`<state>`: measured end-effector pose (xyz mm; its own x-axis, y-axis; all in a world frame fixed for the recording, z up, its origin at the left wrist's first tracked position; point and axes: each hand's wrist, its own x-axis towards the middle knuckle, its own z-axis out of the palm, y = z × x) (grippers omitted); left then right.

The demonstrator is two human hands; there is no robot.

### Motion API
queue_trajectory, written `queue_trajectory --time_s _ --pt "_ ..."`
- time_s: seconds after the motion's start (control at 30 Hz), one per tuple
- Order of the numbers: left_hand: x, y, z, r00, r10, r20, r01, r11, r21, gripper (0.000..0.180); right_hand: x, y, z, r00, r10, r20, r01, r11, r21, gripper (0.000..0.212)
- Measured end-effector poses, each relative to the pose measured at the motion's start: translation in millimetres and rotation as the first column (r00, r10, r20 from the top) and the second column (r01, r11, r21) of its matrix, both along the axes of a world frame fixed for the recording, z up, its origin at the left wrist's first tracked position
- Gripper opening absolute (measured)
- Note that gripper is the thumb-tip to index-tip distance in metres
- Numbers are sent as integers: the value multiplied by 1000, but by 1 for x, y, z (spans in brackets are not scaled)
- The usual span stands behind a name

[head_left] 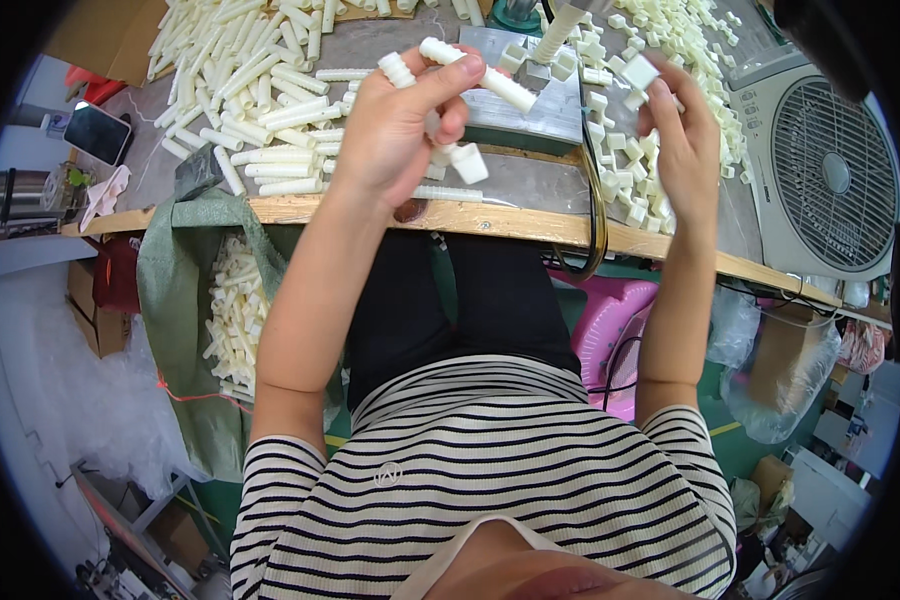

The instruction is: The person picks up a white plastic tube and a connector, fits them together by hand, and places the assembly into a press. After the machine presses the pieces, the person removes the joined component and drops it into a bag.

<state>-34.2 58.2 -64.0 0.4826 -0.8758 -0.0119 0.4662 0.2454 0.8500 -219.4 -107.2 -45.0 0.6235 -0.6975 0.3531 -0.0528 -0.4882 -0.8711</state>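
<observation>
White ribbed tubes [475, 72] mid-assembly at top centre: left hand [400, 130] pinching several, right hand [682, 140] pinching one small cap [639, 72]; finished pile [260, 90] upper left on tabletop [490, 218], loose caps [670, 40] remain upper right.

The sack [185, 290] hides most of the cream tubes [232, 310] inside.

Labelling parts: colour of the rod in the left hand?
Cream-white ribbed plastic rod, in the left hand; head view.
</observation>
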Motion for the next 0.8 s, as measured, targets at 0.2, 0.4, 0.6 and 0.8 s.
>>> queue_trajectory --time_s 0.2,0.4,0.6,0.8 --pt "-41 -7 -7 976 72 -208 -92 992 -88 15 28 74 -28 888 -16 459 -127 952 280 14" --pt "-55 -5 -5 972 201 -125 -222 958 -182 15 37 73 -36 847 -78 525 -92 953 289 13" --pt "-56 -2 -9 900 356 252 -260 902 -343 19 37 81 -23 871 -100 481 -80 938 339 14" --pt "-31 5 -9 781 305 545 -58 905 -422 20 19 89 -8 875 80 477 -423 603 676 31"
